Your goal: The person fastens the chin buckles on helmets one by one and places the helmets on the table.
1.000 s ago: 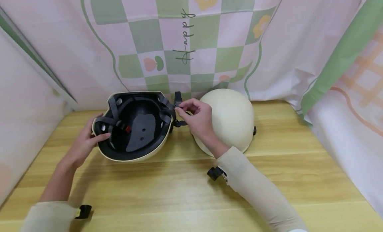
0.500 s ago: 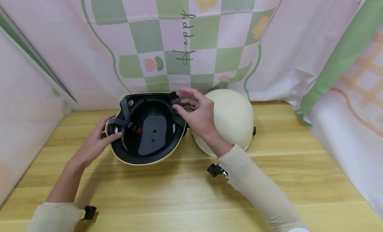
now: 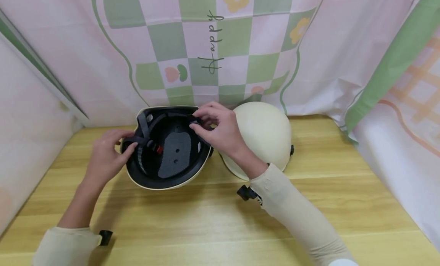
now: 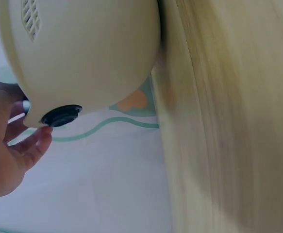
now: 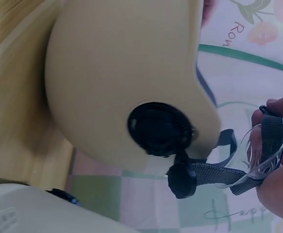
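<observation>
A cream helmet [image 3: 166, 185] lies upside down on the table, its black padded inside facing up. On its left rim my left hand [image 3: 108, 155] pinches the dark chin strap [image 3: 141, 140] between thumb and fingers. A red-and-black buckle [image 3: 158, 148] hangs from that strap inside the shell. At the right rim my right hand [image 3: 221, 132] holds the other strap end; in the right wrist view this webbing [image 5: 214, 173] runs through a clear plastic chin cup [image 5: 250, 155]. A black round side knob [image 4: 61, 115] sits beside my left fingertips in the left wrist view.
A second cream helmet [image 3: 264, 140] stands dome up just right of my right hand. Both helmets are on a wooden table [image 3: 192, 228], with a checked curtain [image 3: 237, 37] hanging close behind. Small black wrist cameras [image 3: 105, 237] are on both sleeves.
The upturned helmet has shifted right, towards the other one. My left hand has gone from the rim to the strap. My right hand has brought its strap end leftward over the shell.
</observation>
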`<state>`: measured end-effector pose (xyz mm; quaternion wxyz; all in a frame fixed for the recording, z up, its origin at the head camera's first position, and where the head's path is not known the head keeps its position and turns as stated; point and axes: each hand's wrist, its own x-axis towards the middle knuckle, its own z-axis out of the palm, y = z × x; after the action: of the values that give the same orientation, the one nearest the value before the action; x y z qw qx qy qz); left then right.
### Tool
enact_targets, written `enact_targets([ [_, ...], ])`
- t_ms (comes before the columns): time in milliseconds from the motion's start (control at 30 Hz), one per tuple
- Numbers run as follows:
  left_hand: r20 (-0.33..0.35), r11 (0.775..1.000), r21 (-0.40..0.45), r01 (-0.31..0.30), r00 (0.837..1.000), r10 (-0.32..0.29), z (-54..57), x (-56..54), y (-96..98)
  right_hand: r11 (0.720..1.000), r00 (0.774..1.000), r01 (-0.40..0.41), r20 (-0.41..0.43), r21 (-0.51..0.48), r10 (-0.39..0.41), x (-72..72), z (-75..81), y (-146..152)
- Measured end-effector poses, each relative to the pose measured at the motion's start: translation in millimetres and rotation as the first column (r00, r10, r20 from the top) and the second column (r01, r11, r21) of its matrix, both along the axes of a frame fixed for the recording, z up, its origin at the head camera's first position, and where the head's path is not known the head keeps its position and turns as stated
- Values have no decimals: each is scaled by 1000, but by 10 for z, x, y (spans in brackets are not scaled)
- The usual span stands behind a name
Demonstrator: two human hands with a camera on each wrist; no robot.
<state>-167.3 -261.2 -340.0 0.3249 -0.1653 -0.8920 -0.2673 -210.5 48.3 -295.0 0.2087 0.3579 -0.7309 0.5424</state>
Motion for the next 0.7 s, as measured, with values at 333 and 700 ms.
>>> enact_targets([
  [333,140,985,-175,12,990,13,96,4,78,987,994,-75,-73,143,86,112,106,-107],
  [700,235,997,-50,64,971,-51,129,-13,171,974,985,-157,103,164,141,112,47,-150],
])
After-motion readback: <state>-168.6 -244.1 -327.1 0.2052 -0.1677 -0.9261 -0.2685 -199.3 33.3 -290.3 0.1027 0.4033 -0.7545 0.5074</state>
